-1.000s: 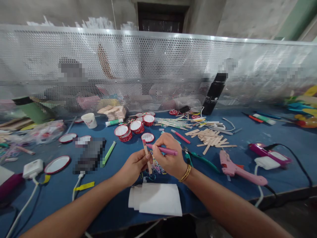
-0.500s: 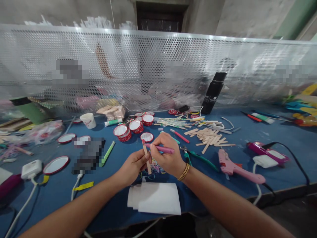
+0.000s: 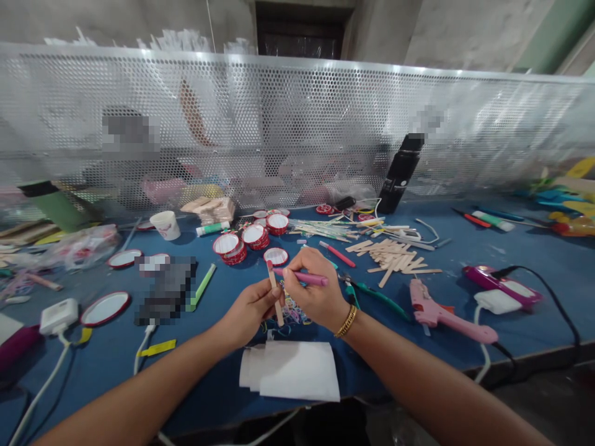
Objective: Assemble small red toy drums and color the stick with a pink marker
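Between the fingers of my left hand (image 3: 253, 308) is a flat wooden craft stick (image 3: 279, 314), held upright and slightly tilted, its top end coloured red. My right hand (image 3: 313, 294) grips a pink marker (image 3: 309, 279) like a pen. The marker's tip points left at the stick's upper part; whether it touches I cannot tell. Beneath my hands lies a tangle of coloured threads (image 3: 295, 313), partly hidden. Folded white paper (image 3: 300, 371) rests just in front of them. Beyond are a red-rimmed white disc (image 3: 276, 256) and a red marker (image 3: 338, 254).
Loose craft sticks (image 3: 393, 257), green-handled pliers (image 3: 383, 300) and a pink glue gun (image 3: 446, 319) lie to the right. Small red drums (image 3: 230, 249), a paper cup (image 3: 165, 225) and a phone (image 3: 170, 288) are on the left. A black bottle (image 3: 400, 176) leans against the perforated metal screen (image 3: 297, 124).
My right hand and the marker have shifted very slightly right. Both hands keep the same holds, and the things on the table stay where they were.
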Action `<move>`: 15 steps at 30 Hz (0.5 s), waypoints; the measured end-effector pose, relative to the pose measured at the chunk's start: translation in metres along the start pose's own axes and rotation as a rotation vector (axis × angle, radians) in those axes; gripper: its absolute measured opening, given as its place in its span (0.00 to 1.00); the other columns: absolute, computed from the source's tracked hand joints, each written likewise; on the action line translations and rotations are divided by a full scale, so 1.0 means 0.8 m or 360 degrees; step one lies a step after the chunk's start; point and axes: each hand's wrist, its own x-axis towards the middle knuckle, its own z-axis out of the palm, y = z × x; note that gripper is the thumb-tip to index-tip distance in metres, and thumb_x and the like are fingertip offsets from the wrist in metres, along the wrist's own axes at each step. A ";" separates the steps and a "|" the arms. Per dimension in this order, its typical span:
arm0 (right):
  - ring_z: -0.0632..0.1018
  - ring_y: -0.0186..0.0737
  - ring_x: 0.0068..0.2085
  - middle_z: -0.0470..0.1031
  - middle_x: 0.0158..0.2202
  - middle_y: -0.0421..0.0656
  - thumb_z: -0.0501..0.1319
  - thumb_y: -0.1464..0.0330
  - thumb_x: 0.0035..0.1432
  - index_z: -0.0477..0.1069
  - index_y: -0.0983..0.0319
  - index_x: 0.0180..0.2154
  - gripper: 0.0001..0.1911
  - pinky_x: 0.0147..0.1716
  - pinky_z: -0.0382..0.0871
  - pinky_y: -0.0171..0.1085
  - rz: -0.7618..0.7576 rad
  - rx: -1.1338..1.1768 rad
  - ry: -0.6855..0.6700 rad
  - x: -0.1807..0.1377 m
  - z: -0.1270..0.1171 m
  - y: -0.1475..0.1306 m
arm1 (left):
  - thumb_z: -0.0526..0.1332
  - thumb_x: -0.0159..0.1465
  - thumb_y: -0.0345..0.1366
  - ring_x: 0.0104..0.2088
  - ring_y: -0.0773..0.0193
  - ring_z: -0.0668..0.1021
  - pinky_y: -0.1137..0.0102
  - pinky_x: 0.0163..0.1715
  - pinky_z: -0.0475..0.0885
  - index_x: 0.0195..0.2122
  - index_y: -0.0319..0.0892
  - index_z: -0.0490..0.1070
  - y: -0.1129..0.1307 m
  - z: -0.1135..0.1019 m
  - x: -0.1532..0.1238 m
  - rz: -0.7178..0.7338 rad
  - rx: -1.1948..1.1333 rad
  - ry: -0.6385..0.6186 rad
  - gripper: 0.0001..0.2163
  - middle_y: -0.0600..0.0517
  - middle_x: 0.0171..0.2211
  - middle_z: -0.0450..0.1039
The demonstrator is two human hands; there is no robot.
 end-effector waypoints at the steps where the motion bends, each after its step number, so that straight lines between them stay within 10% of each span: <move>1: 0.69 0.36 0.28 0.66 0.23 0.36 0.57 0.72 0.57 0.61 0.58 0.24 0.10 0.34 0.63 0.39 -0.0001 0.0000 0.0000 0.000 0.000 0.000 | 0.64 0.57 0.56 0.19 0.73 0.55 0.73 0.20 0.48 0.27 0.40 0.65 0.000 0.000 0.000 -0.0003 -0.0004 0.0003 0.22 0.61 0.18 0.53; 15: 0.69 0.36 0.29 0.68 0.24 0.38 0.56 0.70 0.59 0.64 0.59 0.24 0.10 0.31 0.62 0.38 0.0055 0.0005 -0.0055 -0.001 -0.002 0.000 | 0.63 0.57 0.56 0.19 0.73 0.55 0.72 0.21 0.47 0.27 0.40 0.65 -0.001 -0.002 0.000 -0.0009 0.0007 -0.0023 0.21 0.60 0.19 0.54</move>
